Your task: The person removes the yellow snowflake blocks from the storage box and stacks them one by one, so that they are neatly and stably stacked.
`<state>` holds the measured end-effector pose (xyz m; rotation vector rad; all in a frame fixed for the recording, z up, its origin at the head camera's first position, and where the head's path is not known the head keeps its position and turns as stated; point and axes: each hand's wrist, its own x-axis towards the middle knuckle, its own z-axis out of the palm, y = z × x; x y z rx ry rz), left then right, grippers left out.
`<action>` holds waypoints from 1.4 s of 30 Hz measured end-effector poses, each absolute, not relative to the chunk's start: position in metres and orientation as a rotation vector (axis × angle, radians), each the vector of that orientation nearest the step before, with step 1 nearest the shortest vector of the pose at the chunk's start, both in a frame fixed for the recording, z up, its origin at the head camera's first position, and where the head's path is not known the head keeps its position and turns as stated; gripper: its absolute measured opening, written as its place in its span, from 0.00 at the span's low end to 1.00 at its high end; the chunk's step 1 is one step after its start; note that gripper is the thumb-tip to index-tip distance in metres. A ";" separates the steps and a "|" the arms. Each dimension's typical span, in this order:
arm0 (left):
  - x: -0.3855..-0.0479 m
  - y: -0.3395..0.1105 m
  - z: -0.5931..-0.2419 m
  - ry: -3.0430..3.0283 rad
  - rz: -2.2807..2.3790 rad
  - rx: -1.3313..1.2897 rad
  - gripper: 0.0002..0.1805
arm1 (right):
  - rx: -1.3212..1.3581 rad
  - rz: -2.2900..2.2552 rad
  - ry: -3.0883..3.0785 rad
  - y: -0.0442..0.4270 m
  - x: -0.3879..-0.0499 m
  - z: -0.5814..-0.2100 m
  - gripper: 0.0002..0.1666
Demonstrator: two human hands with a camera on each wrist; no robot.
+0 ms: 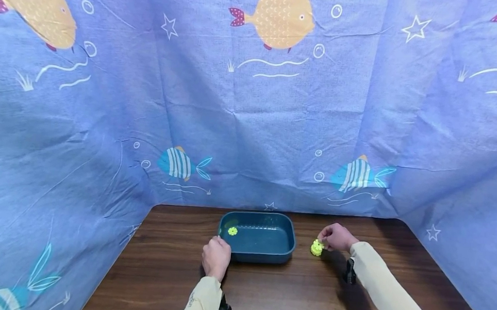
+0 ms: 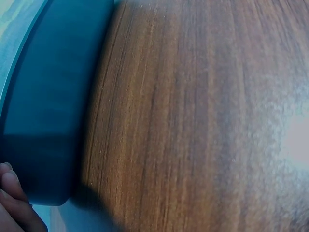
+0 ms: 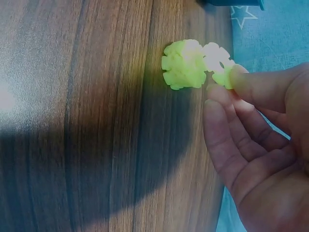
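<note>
A dark teal rectangular tray [image 1: 262, 258] stands on the table, with one yellow flower-shaped disc [image 1: 232, 231] inside near its left end. My left hand [image 1: 216, 257] grips the tray at its front left corner; in the left wrist view only some fingers [image 2: 14, 200] show by the tray wall. On the right, my right hand [image 1: 337, 237] pinches a notched yellow disc [image 3: 219, 63] between thumb and fingers. Right beside that disc, a small stack of similar yellow discs [image 3: 183, 65] sits on the table; whether the two touch I cannot tell.
The brown wood-grain table [image 1: 156, 264] meets a blue fish-printed cloth [image 1: 268, 127] at its back and sides. Black wrist straps [image 1: 350, 271] sit on both forearms. Bright glare lies on the tabletop in both wrist views.
</note>
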<state>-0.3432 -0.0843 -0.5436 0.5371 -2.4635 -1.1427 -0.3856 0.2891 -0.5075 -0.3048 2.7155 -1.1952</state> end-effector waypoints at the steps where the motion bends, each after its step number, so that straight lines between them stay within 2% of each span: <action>1: -0.343 -0.084 -0.544 -2.464 -1.144 0.539 0.19 | -0.300 -1.198 2.711 0.289 -0.386 -0.508 0.06; 15: -0.343 -0.084 -0.546 -2.452 -1.134 0.521 0.19 | -0.239 -1.105 2.739 0.284 -0.382 -0.509 0.06; 26: -0.343 -0.085 -0.545 -2.463 -1.152 0.513 0.19 | -0.237 -0.984 2.833 0.284 -0.383 -0.513 0.02; 28: -0.343 -0.084 -0.545 -2.461 -1.149 0.515 0.19 | -0.242 -0.970 2.838 0.285 -0.384 -0.513 0.04; 35: -0.343 -0.084 -0.545 -2.451 -1.131 0.514 0.18 | -0.355 -0.741 2.846 0.282 -0.383 -0.508 0.18; 42: -0.343 -0.084 -0.546 -2.463 -1.143 0.525 0.18 | -0.429 -0.671 2.877 0.270 -0.378 -0.508 0.20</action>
